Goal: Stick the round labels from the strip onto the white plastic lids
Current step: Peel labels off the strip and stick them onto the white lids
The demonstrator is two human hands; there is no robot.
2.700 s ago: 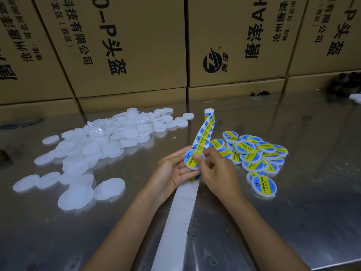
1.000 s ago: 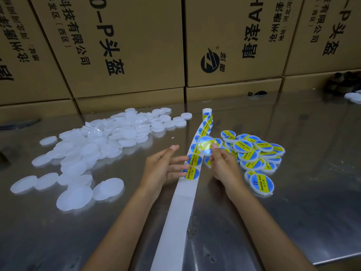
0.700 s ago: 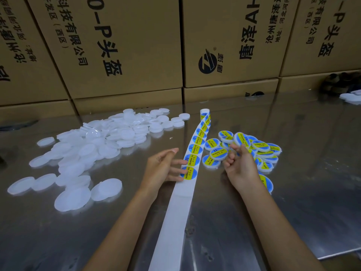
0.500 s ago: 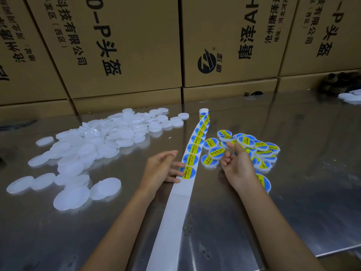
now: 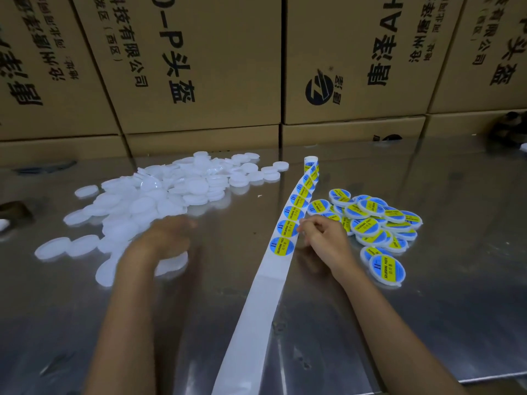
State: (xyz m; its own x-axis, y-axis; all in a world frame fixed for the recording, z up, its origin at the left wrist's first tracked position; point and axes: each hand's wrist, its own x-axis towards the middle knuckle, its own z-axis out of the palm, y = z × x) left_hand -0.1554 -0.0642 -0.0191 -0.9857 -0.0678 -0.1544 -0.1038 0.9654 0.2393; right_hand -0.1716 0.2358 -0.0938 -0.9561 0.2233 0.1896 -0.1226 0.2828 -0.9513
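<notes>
Labels (image 5: 288, 228) sit in a row on the white strip (image 5: 256, 309), and the right hand (image 5: 323, 239) touches the strip's right edge at the second label from its bare end, with the fingers curled in a narrow pinch; whether the fingertips already hold the label edge, I cannot tell. The left hand (image 5: 164, 238) is blurred over the near edge of the plain white lids (image 5: 159, 201), left of the strip; its fingers look relaxed and spread, and whether it holds a lid I cannot tell. The strip runs from the near table edge up to a small roll (image 5: 310, 163) far from the person, and its near part is bare backing paper. Right of the strip lies the pile of labelled lids (image 5: 370, 220), overlapping one another, and one labelled lid (image 5: 386, 269) lies apart, nearer to the person. The metal table (image 5: 456, 280) is bare right of this pile and on both sides of the strip's near part. Cardboard boxes (image 5: 199, 67) stand as a wall behind the strip. Half a second ago the left hand rested against the strip's left side and the right hand was raised beside the labelled pile; now the left hand has gone to the plain lids and the right hand has come to the strip.
</notes>
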